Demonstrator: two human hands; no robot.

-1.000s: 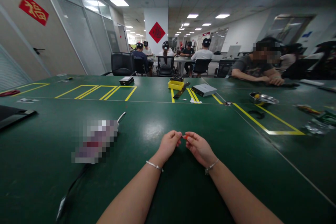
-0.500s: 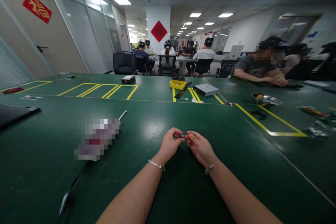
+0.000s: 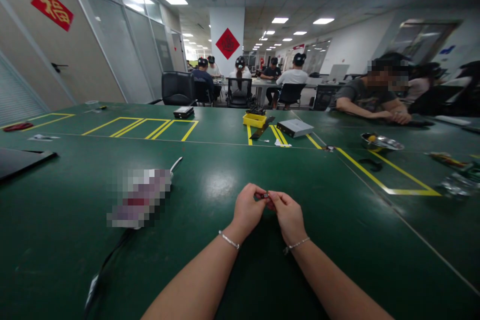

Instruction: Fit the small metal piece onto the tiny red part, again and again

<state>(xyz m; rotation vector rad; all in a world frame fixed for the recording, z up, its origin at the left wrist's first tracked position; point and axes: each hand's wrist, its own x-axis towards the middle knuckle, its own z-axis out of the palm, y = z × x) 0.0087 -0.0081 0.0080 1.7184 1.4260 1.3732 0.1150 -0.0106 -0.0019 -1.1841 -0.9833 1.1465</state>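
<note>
My left hand [image 3: 248, 211] pinches a small dark piece with a shiny metal-looking part [image 3: 265, 195] between thumb and fingers; its kind is too small to make out. Against it, my right hand [image 3: 291, 216] is closed in a pinch, fingertips nearly meeting those of the left. Only a trace of the orange-red piece in the right fingers shows, as the fingertips cover most of it. Both hands are held just above the green table [image 3: 210, 260].
On my left lies a blurred-out packet-like item [image 3: 140, 200] with a dark cord [image 3: 108, 255]. Farther back are a yellow bin [image 3: 254, 120], a grey metal box [image 3: 295, 128] and a metal dish [image 3: 382, 142]. A person [image 3: 369, 100] sits at the right.
My hands have come closer together, and the orange-red piece that showed in my right fingers is now mostly hidden against the dark piece.
</note>
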